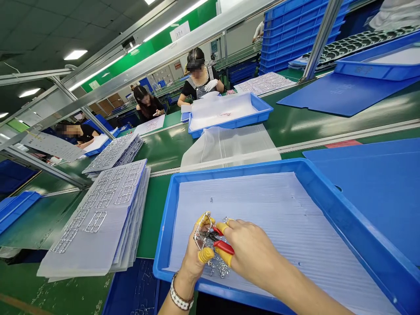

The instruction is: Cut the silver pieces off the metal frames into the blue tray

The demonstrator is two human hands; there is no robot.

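Observation:
Yellow finger covers are on both hands. My left hand [196, 251], with a patterned watch band at the wrist, holds a small silver metallic frame [199, 234] between thumb and fingers. Red-handled nippers [223, 246] are gripped in my right hand [247, 249], their dark jaws at the frame. Beneath the hands, a pile of small silver parts [219, 267] lies on the white sheet [262, 201] lining a blue tray [163, 227]. One tiny loose part [211, 200] lies farther up the sheet.
Left of the tray, stacked sheets [95, 245] carry silver part frames [96, 221]. A blue board [377, 188] lies to the right. Beyond stand another blue tray [229, 124], a clear plastic sheet [229, 146] and stacked blue crates [288, 39]. Several people sit across the green bench.

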